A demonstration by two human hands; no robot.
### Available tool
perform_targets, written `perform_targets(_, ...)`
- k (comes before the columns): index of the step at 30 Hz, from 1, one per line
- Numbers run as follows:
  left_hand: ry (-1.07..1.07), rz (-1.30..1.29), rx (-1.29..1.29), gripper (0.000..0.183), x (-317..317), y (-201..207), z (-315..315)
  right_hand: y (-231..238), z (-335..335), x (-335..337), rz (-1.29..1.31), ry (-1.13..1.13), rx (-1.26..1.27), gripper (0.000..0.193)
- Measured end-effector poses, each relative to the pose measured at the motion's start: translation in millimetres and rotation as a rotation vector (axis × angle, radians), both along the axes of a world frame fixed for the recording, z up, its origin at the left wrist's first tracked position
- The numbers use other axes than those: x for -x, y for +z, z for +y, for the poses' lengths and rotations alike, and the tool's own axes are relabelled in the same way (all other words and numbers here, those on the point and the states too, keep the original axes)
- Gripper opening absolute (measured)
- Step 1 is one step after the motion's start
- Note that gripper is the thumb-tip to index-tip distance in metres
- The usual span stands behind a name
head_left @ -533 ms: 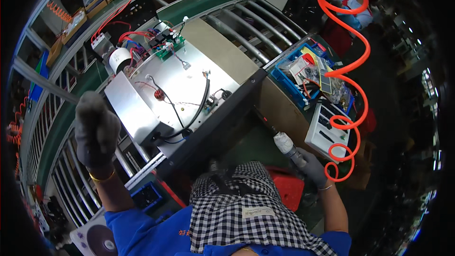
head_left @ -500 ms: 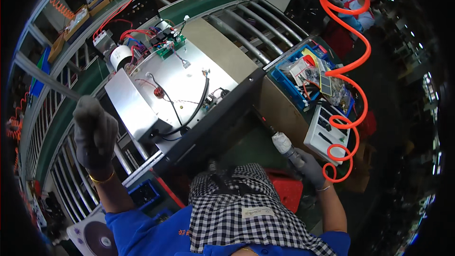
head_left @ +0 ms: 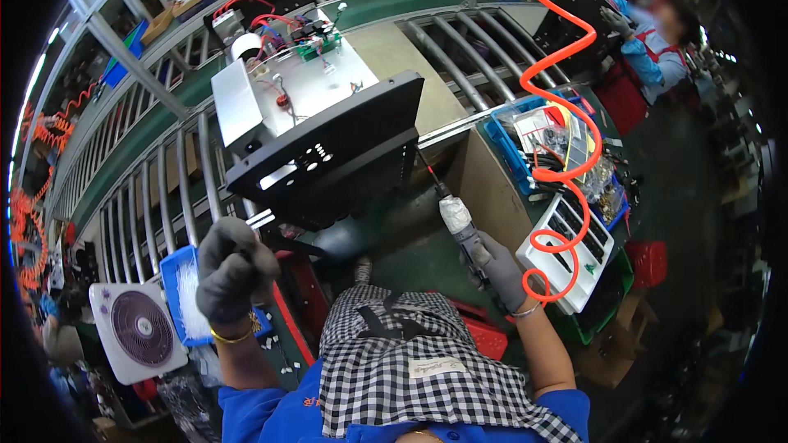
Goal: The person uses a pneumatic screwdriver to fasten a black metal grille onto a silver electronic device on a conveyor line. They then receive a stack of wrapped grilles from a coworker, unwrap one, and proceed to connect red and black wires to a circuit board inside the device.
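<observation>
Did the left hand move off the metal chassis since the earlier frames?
Yes. The gloved left hand has dropped away from the metal chassis on the roller conveyor; it now sits below the black front panel, closed in a fist.

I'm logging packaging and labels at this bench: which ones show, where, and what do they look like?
Clear bags: in the blue bin, right of the black panel; small, transparent.
Sewn label: on the checked apron; small pale rectangle.
Cardboard box: on the floor, lower right; brown.
No screens or signs show.
</observation>
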State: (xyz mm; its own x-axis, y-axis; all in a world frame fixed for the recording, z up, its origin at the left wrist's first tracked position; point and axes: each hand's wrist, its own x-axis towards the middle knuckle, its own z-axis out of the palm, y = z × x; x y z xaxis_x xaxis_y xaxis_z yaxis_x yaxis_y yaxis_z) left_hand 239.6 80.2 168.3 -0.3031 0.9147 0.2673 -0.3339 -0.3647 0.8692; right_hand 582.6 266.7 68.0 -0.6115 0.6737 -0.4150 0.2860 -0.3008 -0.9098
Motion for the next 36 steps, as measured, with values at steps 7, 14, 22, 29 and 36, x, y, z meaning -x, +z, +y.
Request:
perform_targets(7,0.036,-0.393,0.481,0.033,-39,-90,7,-9,-48,-6,0.099,0.137,0.084,0.063)
perform_targets(14,0.006,-0.735,0.421,0.032,-32,-138,11,4,-92,2,0.105,0.391,0.167,0.062)
perform_targets(22,-0.028,-0.683,0.417,0.036,-14,-143,1,7,-103,18,0.091,0.432,0.118,0.074)
perform_targets(29,-0.004,-0.662,0.393,0.040,0,-153,-9,4,-111,35,0.076,0.467,0.015,0.080)
perform_targets(36,0.003,-0.563,0.440,0.041,10,-153,-16,-6,-120,45,0.058,0.496,0.119,0.082)
